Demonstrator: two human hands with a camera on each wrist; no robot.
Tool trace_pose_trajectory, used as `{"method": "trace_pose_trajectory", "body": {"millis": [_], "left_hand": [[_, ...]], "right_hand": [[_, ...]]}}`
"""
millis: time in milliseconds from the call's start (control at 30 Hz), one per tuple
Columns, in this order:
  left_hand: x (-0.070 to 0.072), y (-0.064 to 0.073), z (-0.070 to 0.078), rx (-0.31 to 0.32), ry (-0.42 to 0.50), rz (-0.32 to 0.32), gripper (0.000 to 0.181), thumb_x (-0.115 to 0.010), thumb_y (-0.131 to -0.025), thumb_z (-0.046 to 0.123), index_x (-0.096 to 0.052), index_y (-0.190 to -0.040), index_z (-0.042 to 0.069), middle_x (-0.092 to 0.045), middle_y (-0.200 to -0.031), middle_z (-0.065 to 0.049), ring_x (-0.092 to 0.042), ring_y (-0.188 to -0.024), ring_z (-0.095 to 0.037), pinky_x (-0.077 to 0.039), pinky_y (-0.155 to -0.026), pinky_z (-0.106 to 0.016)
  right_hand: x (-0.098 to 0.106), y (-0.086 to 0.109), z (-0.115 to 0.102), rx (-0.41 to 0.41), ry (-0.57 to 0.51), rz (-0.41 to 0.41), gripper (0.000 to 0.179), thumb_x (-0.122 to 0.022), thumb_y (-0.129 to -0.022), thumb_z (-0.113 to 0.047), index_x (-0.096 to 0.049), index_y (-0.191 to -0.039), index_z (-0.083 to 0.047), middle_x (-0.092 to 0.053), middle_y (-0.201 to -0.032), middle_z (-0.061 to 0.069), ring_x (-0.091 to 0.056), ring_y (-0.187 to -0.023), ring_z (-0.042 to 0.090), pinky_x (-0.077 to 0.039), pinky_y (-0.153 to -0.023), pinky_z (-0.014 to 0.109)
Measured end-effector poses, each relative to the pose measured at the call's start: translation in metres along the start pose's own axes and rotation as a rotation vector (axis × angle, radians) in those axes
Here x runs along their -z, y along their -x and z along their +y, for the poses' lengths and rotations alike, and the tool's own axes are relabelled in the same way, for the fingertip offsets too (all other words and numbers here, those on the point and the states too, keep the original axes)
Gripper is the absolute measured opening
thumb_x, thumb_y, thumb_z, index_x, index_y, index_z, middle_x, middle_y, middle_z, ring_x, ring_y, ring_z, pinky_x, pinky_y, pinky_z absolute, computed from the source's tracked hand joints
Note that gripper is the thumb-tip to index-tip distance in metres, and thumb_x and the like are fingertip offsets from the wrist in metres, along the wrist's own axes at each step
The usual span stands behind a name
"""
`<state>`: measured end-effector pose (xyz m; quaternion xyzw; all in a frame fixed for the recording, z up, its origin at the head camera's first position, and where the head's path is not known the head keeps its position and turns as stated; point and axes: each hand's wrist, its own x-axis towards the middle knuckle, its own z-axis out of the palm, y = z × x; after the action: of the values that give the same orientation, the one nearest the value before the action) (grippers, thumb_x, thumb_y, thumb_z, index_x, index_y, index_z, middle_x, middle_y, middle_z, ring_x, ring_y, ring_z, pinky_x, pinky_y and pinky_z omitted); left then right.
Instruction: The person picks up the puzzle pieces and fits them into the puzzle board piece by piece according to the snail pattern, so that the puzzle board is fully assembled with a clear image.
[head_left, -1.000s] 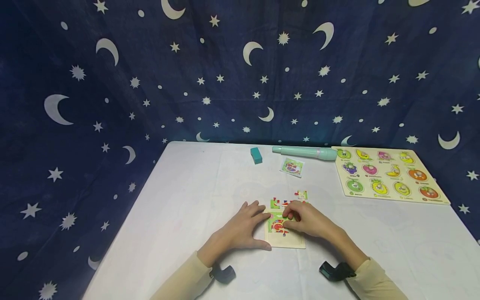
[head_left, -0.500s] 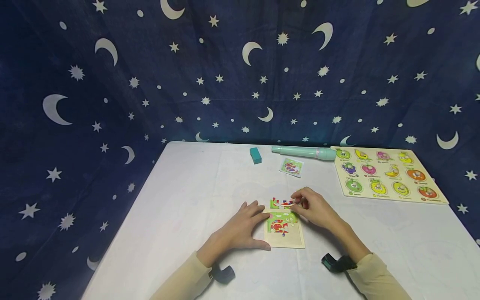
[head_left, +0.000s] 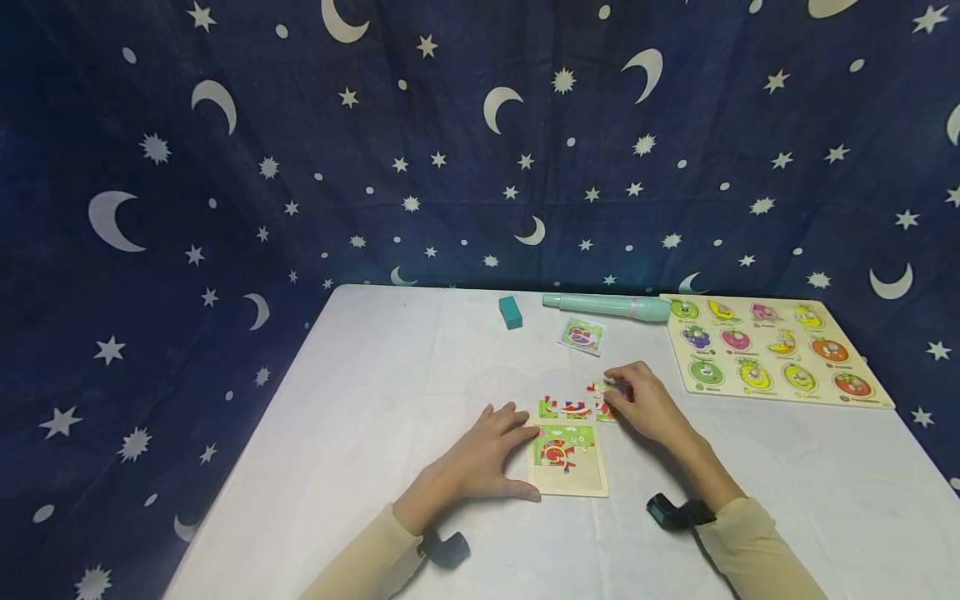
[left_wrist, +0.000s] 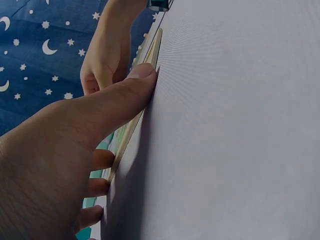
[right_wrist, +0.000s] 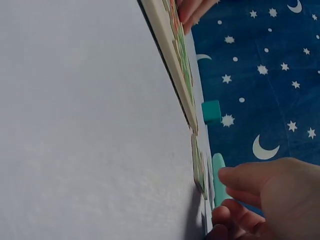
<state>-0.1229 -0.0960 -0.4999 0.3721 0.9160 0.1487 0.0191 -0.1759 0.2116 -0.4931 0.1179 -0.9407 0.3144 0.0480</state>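
A small wooden puzzle board [head_left: 568,482] lies on the white table, its upper part filled with green and red picture pieces [head_left: 558,450]. My left hand [head_left: 487,454] rests at the board's left edge, fingers spread; in the left wrist view the thumb [left_wrist: 120,102] touches the rim. Above the board lie loose puzzle pieces [head_left: 566,408]. More loose pieces [head_left: 604,410] lie to their right, partly hidden by my right hand [head_left: 651,408]. Its thumb and index finger stand apart over them. In the right wrist view nothing shows between thumb and fingers.
Behind lie a teal block [head_left: 511,312], a small picture card [head_left: 582,335] and a mint-green pen-like stick [head_left: 607,306]. A wooden fruit puzzle board [head_left: 780,392] is at the back right. A dark starry cloth [head_left: 450,108] hangs behind the table.
My right hand has moved from the board up and right to the loose pieces, uncovering the pieces in the board. The left hand has stayed in place.
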Motion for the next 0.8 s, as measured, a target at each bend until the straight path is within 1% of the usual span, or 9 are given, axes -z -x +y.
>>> {"method": "trace_pose_trajectory", "body": {"millis": [100,233,400,567,800], "left_hand": [[0.0,0.001,0.0,0.002,0.003,-0.002,0.088,-0.069,-0.077,0.073,-0.052,-0.147,0.022,-0.048,-0.151,-0.006,-0.036,-0.149,-0.032,-0.026,-0.122,-0.056],[0.0,0.001,0.0,0.005,0.007,-0.002,0.088,-0.069,-0.077,0.073,-0.051,-0.147,0.022,-0.048,-0.151,-0.006,-0.035,-0.149,-0.032,-0.026,-0.123,-0.056],[0.001,0.001,0.001,0.006,0.005,0.001,0.088,-0.069,-0.077,0.073,-0.051,-0.147,0.022,-0.048,-0.151,-0.006,-0.035,-0.15,-0.032,-0.025,-0.123,-0.056],[0.001,0.0,0.001,0.0,0.0,0.004,0.088,-0.069,-0.077,0.073,-0.052,-0.147,0.022,-0.048,-0.15,-0.006,-0.036,-0.149,-0.032,-0.027,-0.122,-0.056],[0.001,0.0,0.001,-0.001,-0.005,0.006,0.088,-0.069,-0.077,0.073,-0.052,-0.146,0.022,-0.049,-0.15,-0.006,-0.036,-0.149,-0.032,-0.027,-0.122,-0.056]], "right_hand": [[0.001,-0.002,0.002,-0.019,0.0,-0.019,0.037,-0.071,-0.09,-0.013,-0.065,-0.124,0.002,-0.057,-0.107,0.016,-0.051,-0.084,0.019,-0.041,-0.068,0.027],[0.001,-0.005,0.004,-0.025,0.007,-0.05,0.037,-0.071,-0.091,-0.012,-0.066,-0.124,0.003,-0.057,-0.108,0.017,-0.052,-0.086,0.021,-0.043,-0.071,0.03],[0.002,-0.008,0.004,-0.037,0.018,-0.083,0.032,-0.07,-0.092,-0.011,-0.067,-0.121,0.003,-0.057,-0.108,0.019,-0.054,-0.089,0.023,-0.046,-0.076,0.035],[0.002,-0.011,0.003,-0.069,0.021,-0.113,0.029,-0.069,-0.092,-0.011,-0.068,-0.117,0.003,-0.057,-0.108,0.018,-0.055,-0.091,0.025,-0.048,-0.081,0.041],[0.002,-0.016,0.003,-0.097,0.023,-0.136,0.027,-0.07,-0.092,-0.011,-0.065,-0.113,0.004,-0.056,-0.102,0.017,-0.053,-0.088,0.024,-0.046,-0.079,0.039]]}}
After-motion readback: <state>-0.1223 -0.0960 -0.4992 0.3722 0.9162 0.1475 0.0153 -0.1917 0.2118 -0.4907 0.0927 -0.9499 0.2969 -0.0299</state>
